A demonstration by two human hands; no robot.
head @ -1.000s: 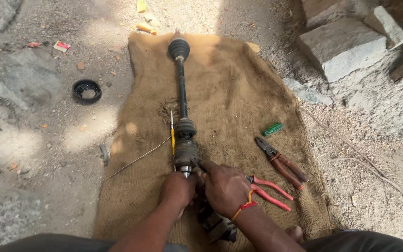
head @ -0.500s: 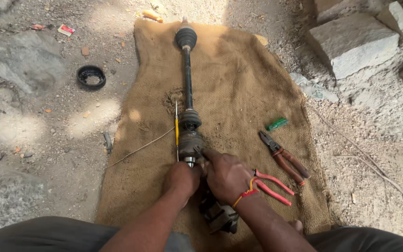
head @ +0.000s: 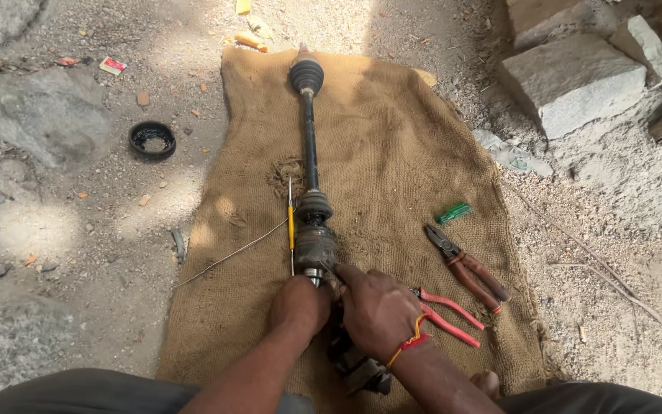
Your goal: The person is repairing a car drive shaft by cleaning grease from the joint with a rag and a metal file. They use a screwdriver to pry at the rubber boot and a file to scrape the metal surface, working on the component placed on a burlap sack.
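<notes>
A long black drive shaft [head: 309, 146] with rubber boots at both ends lies lengthwise on a brown burlap sack [head: 392, 153]. My left hand [head: 299, 305] is closed around the shaft's near metal end, just below the near boot [head: 315, 244]. My right hand [head: 377, 310], with a red thread at the wrist, presses its fingers against the same end from the right. A dark metal joint part [head: 358, 368] sits under my right forearm, partly hidden. A yellow-handled screwdriver [head: 291, 226] lies alongside the shaft on its left.
Dark-handled pliers [head: 465, 267] and red-handled pliers [head: 447, 314] lie on the sack to the right, with a small green object [head: 453, 212] beyond them. A black rubber ring [head: 152, 140] sits on the dirt at left. Stone blocks [head: 572, 80] stand at upper right. A thin wire [head: 227, 257] crosses the sack's left edge.
The view has shifted slightly; both hands remain at the shaft's near end, with the right hand's fingers pressed closer against it.
</notes>
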